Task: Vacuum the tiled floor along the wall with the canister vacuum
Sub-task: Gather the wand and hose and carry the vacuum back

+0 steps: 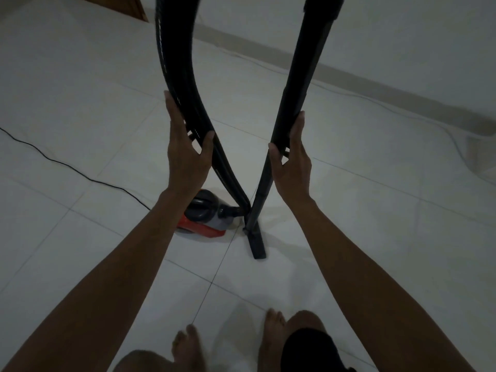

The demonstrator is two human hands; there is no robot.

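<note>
A small red, grey and black canister vacuum [208, 217] sits on the white tiled floor [362, 224] in front of me. Its black ribbed hose [175, 63] arcs up from the canister, and my left hand [185, 151] grips it. The black rigid wand [300, 84] stands nearly upright, with my right hand [291, 162] wrapped around it. At the wand's lower end the narrow floor nozzle [256, 244] rests on the tiles just right of the canister. Hose and wand both run out of the top of the frame.
The wall with its grey skirting [349, 73] runs diagonally across the upper right. A black power cord [72, 170] snakes over the tiles at left toward the canister. A wooden door edge [139, 9] shows at top left. My bare feet [188, 347] stand at the bottom.
</note>
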